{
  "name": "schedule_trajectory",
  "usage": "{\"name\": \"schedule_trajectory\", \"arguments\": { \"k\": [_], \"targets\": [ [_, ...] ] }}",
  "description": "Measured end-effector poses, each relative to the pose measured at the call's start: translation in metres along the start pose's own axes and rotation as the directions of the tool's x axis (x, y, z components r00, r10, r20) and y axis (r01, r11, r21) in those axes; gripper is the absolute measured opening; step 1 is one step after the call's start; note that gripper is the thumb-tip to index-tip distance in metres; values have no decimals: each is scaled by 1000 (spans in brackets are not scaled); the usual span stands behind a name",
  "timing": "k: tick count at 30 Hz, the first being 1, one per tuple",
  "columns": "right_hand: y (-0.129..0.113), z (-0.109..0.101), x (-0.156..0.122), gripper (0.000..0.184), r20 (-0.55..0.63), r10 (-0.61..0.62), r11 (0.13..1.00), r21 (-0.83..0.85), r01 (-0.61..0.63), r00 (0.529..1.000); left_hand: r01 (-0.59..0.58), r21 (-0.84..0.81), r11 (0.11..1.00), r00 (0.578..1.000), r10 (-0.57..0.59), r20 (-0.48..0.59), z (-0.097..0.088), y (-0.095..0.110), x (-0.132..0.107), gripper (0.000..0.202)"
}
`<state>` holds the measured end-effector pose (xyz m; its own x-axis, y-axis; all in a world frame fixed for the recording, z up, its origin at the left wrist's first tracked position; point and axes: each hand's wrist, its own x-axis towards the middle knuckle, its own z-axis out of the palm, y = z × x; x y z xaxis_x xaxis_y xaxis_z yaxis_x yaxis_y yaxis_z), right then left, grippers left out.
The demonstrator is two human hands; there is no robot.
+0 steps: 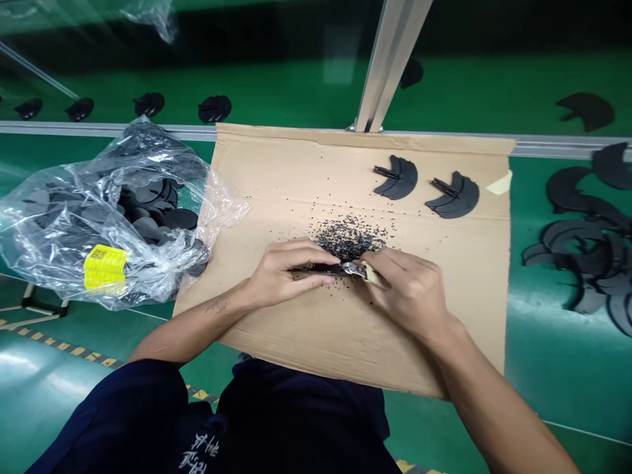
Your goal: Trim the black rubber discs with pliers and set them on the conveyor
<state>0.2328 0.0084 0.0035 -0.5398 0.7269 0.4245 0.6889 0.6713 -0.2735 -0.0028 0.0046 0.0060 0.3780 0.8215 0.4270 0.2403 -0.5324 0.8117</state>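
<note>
My left hand [289, 271] pinches a thin black plastic part [323, 268] between thumb and fingers, held nearly edge-on. In my right hand [412, 283] is a pair of side cutters [353, 268] with a pale handle, its metal jaws meeting the right end of the black part. My fingers cover much of both. Just beyond the hands, a heap of small black clippings [348, 237] spreads over the cardboard sheet [306, 336]. Two black rounded parts with stems, one part [397, 178] and another part [455, 195], lie at the back right of the cardboard.
To the left lies a clear plastic bag [64, 217] of black discs with a yellow label [105, 268]. Curved black pieces [587, 243] are piled on the green surface at right. A metal post [390, 66] rises behind the cardboard; several black parts [214, 108] are seen at the back left.
</note>
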Motion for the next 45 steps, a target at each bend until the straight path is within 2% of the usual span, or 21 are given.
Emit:
{"name": "schedule_trajectory", "arguments": {
  "k": [4, 8, 12, 14, 16, 19, 21, 23, 24, 26, 28, 29, 31, 33, 34, 37, 40, 45],
  "targets": [
    [3, -2, 3, 17, -7, 18, 992, -124, -19, 1000, 25, 24, 999, 999, -25, 27, -2, 3, 2, 22],
    [1, -4, 6, 14, 60, 2, 977, -214, 10, 998, 23, 89, 996, 995, -32, 97, 2, 2, 2, 24],
    [2, -4, 5, 15, 79, 22, 976, -216, -4, 997, 32, 136, 990, 999, -35, 25, 3, -2, 2, 25],
    [4, -4, 5, 17, 68, 60, 993, -107, -52, 996, 51, 146, 988, 999, -50, -12, 2, -2, 2, 23],
    [4, -5, 6, 17, 75, 120, 987, 93, -127, 990, 88, 137, 987, 996, -84, -34, 1, -2, 2, 21],
    [1, -7, 9, 12, 126, 152, 902, 388, -190, 980, 162, 29, 986, 985, -160, -59, 3, 0, 1, 20],
    [-2, -7, 10, 10, 114, 129, 870, 464, -167, 985, 170, -68, 983, 983, -174, -60, 4, 0, 0, 20],
    [-4, -5, 9, 8, 47, 74, 906, 413, -87, 996, 108, -74, 991, 993, -112, -47, 4, -1, -1, 17],
    [-6, -5, 8, 8, -1, 29, 939, 344, -27, 1000, 53, -27, 998, 998, -54, -34, 3, -2, -1, 16],
    [-9, -4, 6, 13, -82, -91, 980, 168, 104, 992, -66, 156, 986, 998, 62, 27, 2, -5, -2, 16],
    [-13, -5, 4, 15, -114, -194, 978, 59, 202, 974, -165, 345, 924, 985, 135, 110, 1, -8, -3, 24],
    [-15, -6, 4, 14, -115, -222, 971, 69, 231, 968, -195, 408, 892, 979, 148, 144, 0, -10, -4, 29],
    [-16, -8, 3, 13, -114, -223, 951, 192, 241, 968, -208, 451, 868, 975, 145, 171, 0, -12, -5, 35],
    [-12, -10, 4, 13, -126, -151, 930, 319, 184, 980, -169, 396, 902, 982, 118, 151, -2, -13, -5, 37],
    [-9, -11, 4, 14, -127, -102, 933, 331, 139, 987, -140, 346, 928, 986, 100, 131, -2, -12, -4, 37],
    [5, -10, 5, 20, -103, -11, 986, 167, 28, 995, -85, 184, 979, 994, 72, 78, -4, -10, -2, 36],
    [12, -6, 4, 24, -38, -28, 999, 32, 29, 999, -86, 113, 990, 995, 78, 67, -4, -6, -1, 33],
    [9, -1, 4, 23, -14, -40, 999, 17, 40, 999, -64, 84, 994, 996, 58, 72, -2, -4, -3, 33]
  ]
}}
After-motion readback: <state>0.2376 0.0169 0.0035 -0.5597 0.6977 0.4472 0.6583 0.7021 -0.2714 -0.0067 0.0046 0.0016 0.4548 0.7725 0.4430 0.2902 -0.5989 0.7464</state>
